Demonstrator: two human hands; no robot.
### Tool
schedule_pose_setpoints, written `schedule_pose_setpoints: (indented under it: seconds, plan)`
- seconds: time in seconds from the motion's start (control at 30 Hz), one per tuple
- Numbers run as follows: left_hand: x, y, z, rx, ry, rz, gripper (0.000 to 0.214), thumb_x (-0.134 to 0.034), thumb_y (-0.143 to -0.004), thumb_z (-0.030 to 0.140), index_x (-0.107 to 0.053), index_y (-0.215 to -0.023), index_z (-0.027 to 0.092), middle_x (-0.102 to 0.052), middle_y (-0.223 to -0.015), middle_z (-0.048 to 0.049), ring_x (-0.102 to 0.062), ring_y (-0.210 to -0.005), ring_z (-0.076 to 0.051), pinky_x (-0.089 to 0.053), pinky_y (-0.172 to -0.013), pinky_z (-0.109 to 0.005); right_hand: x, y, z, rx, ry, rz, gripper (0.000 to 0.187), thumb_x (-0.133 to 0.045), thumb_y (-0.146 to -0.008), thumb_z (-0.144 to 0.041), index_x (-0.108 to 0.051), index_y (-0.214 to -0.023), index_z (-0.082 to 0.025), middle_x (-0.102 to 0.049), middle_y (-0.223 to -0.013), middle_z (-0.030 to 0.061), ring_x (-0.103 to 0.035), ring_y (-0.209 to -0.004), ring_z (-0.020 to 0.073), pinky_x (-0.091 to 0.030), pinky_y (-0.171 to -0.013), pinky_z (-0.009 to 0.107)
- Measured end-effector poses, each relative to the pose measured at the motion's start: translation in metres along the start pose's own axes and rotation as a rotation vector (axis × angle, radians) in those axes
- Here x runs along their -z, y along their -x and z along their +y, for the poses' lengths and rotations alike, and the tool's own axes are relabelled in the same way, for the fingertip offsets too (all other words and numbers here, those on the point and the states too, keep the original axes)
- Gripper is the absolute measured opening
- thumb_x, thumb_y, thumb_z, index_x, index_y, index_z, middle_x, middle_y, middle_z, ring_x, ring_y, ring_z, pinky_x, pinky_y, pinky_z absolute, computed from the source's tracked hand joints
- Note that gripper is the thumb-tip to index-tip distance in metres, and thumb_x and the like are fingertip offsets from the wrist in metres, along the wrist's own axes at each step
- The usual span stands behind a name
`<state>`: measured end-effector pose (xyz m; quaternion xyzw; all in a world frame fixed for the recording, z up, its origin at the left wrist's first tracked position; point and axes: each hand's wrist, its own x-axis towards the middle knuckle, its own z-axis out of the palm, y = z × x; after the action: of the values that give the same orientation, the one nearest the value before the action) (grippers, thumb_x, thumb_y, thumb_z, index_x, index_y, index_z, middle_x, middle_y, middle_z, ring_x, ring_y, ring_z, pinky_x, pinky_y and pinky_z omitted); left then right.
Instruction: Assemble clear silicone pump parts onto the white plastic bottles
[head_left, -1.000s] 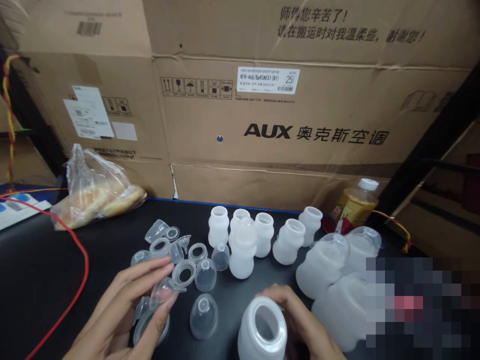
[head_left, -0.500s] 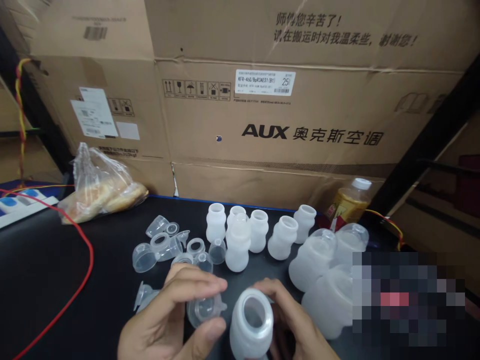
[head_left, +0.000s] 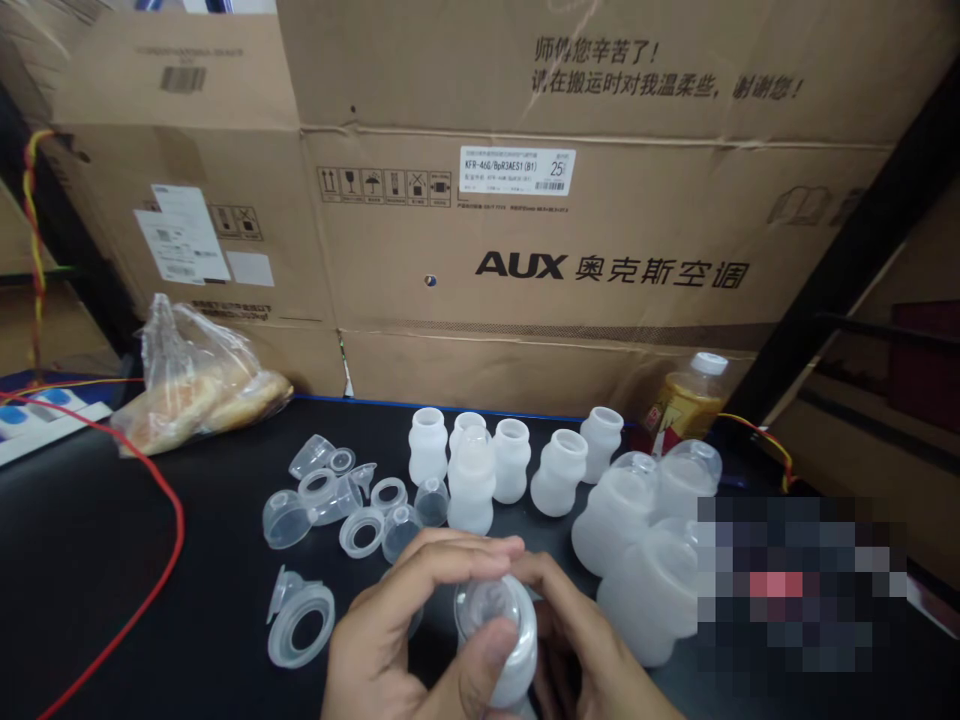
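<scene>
My left hand pinching a clear nipple onto the bottle, my right hand gripping that bottle, loose rings just beyond

Bare tabletop left, bottle cluster ahead.

a storeroom or small packing workshop. big air-conditioner cartons are stacked behind a black desk. rows of loose plastic bottles crowd it.
</scene>
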<state>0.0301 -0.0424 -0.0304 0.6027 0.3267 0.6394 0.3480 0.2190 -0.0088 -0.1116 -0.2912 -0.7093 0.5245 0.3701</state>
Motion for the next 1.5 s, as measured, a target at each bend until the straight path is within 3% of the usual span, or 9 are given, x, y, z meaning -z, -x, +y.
schedule_pose_setpoints:
  seconds: [0.17, 0.4, 0.57, 0.7, 0.87, 1.03, 1.23, 1.4, 1.5]
  plan:
    - [-0.006, 0.000, -0.002, 0.023, 0.007, -0.055, 0.014, -0.085, -0.093, 0.037, -0.084, -0.108, 0.037, -0.088, -0.112, 0.0026, -0.083, -0.105, -0.018, -0.061, -0.097, -0.023, 0.001, -0.002, -0.008, -0.006, 0.044, -0.016, 0.077, -0.098, -0.077, -0.051, -0.055, -0.137, -0.030, -0.058, -0.081, -0.0067, -0.043, -0.048, 0.0063, -0.027, -0.040, 0.017]
    - [-0.002, -0.001, -0.001, 0.033, -0.017, -0.075, 0.014, -0.085, -0.093, 0.042, -0.087, -0.106, 0.038, -0.083, -0.107, 0.0002, -0.080, -0.103, -0.019, -0.061, -0.095, -0.024, -0.002, -0.001, -0.009, -0.014, 0.030, 0.007, 0.072, -0.100, -0.073, -0.051, -0.060, -0.129, -0.031, -0.061, -0.091, -0.0042, -0.047, -0.049, 0.0054, -0.029, -0.039, 0.017]
    - [-0.001, -0.001, -0.001, 0.057, 0.036, -0.090, 0.015, -0.084, -0.094, 0.045, -0.087, -0.106, 0.038, -0.082, -0.102, 0.0007, -0.079, -0.096, -0.016, -0.059, -0.090, -0.021, -0.001, 0.001, 0.002, -0.010, 0.039, -0.002, 0.074, -0.101, -0.072, -0.048, -0.058, -0.130, -0.029, -0.053, -0.077, -0.0086, -0.046, -0.048, 0.0067, -0.025, -0.039, 0.017]
    - [-0.001, 0.000, -0.002, 0.028, 0.036, -0.070, 0.014, -0.085, -0.094, 0.042, -0.087, -0.106, 0.037, -0.083, -0.101, 0.0006, -0.079, -0.094, -0.017, -0.059, -0.088, -0.022, 0.000, 0.001, 0.000, -0.038, 0.024, -0.026, 0.078, -0.101, -0.072, -0.051, -0.057, -0.133, -0.029, -0.056, -0.081, -0.0072, -0.050, -0.050, 0.0074, -0.026, -0.039, 0.017]
    - [-0.001, 0.001, -0.003, -0.021, 0.000, -0.043, 0.013, -0.084, -0.095, 0.041, -0.086, -0.107, 0.036, -0.083, -0.099, -0.0003, -0.079, -0.094, -0.019, -0.060, -0.090, -0.026, -0.001, 0.001, -0.006, -0.039, 0.041, -0.025, 0.077, -0.100, -0.074, -0.054, -0.058, -0.133, -0.027, -0.052, -0.064, -0.0104, -0.047, -0.048, 0.0097, -0.026, -0.040, 0.018]
    - [-0.002, 0.001, -0.002, -0.039, -0.023, -0.037, 0.014, -0.085, -0.094, 0.041, -0.086, -0.106, 0.036, -0.083, -0.097, -0.0006, -0.079, -0.092, -0.020, -0.061, -0.088, -0.028, -0.001, 0.001, -0.014, -0.019, 0.005, 0.010, 0.073, -0.101, -0.072, -0.055, -0.060, -0.127, -0.028, -0.054, -0.071, -0.0092, -0.045, -0.048, 0.0080, -0.025, -0.041, 0.019]
    - [-0.001, 0.000, -0.003, -0.077, -0.033, 0.002, 0.014, -0.086, -0.093, 0.042, -0.087, -0.104, 0.032, -0.084, -0.093, -0.0035, -0.078, -0.088, -0.022, -0.062, -0.085, -0.030, -0.003, 0.002, -0.022, -0.041, 0.026, 0.043, 0.070, -0.096, -0.076, -0.062, -0.062, -0.127, -0.028, -0.048, -0.060, -0.0119, -0.044, -0.047, 0.0097, -0.025, -0.046, 0.023]
    - [0.003, -0.001, -0.007, -0.113, -0.044, -0.088, 0.016, -0.086, -0.094, 0.033, -0.085, -0.110, 0.035, -0.084, -0.098, 0.0003, -0.079, -0.094, -0.018, -0.062, -0.087, -0.024, -0.002, 0.003, -0.023, -0.071, 0.006, 0.027, 0.073, -0.098, -0.075, -0.060, -0.062, -0.130, -0.028, -0.050, -0.065, -0.0106, -0.046, -0.049, 0.0098, -0.026, -0.046, 0.022]
    - [0.002, 0.000, -0.007, -0.096, -0.028, -0.053, 0.014, -0.085, -0.095, 0.037, -0.084, -0.109, 0.036, -0.084, -0.099, 0.0021, -0.078, -0.094, -0.016, -0.060, -0.088, -0.023, -0.003, 0.004, -0.022, -0.074, 0.012, 0.031, 0.075, -0.097, -0.075, -0.063, -0.061, -0.131, -0.028, -0.049, -0.062, -0.0111, -0.046, -0.050, 0.0106, -0.029, -0.049, 0.023]
